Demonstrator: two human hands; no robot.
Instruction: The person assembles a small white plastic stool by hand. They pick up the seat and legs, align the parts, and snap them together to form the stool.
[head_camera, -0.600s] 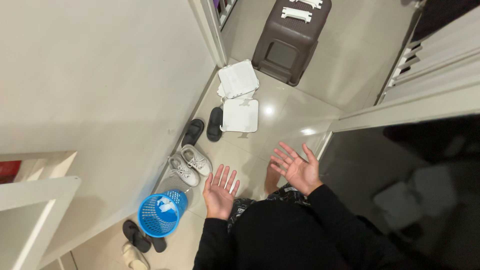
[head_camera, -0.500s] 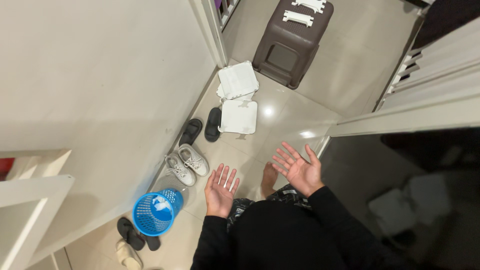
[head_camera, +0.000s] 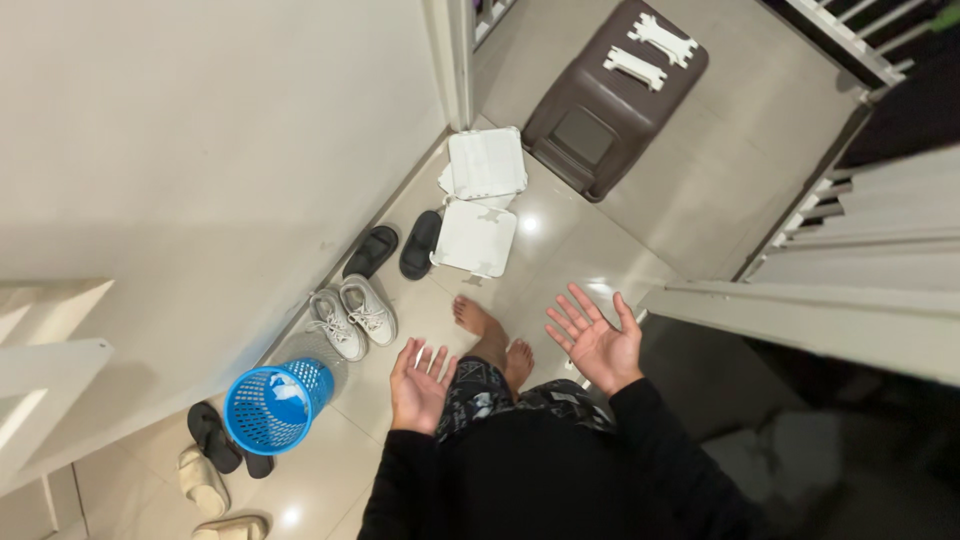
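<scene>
A glossy pale tiled floor (head_camera: 640, 190) runs between a plain white wall on the left and a white railing (head_camera: 850, 260) on the right, seen from above. Over it both hands are held out palm up, fingers spread, gripping nothing: the left hand (head_camera: 420, 385) lower and closer to the body, the right hand (head_camera: 592, 340) a little higher and further right. Black sleeves cover both arms. Between the hands, on the floor, are two bare feet (head_camera: 492, 338) below patterned shorts. Just left of the left hand a pair of white sneakers (head_camera: 352, 318) lies along the wall's foot, and below them a blue basket (head_camera: 272, 405) with something pale inside. Black sandals (head_camera: 222, 440) and cream slides (head_camera: 205, 485) sit by the basket, toward the lower left corner. Further up along the wall lie two black slippers (head_camera: 397, 248), and just beside them two white square lids (head_camera: 478, 205), one overlapping the other. Beyond those stands a dark brown bin (head_camera: 612, 95) with white clips on top.
</scene>
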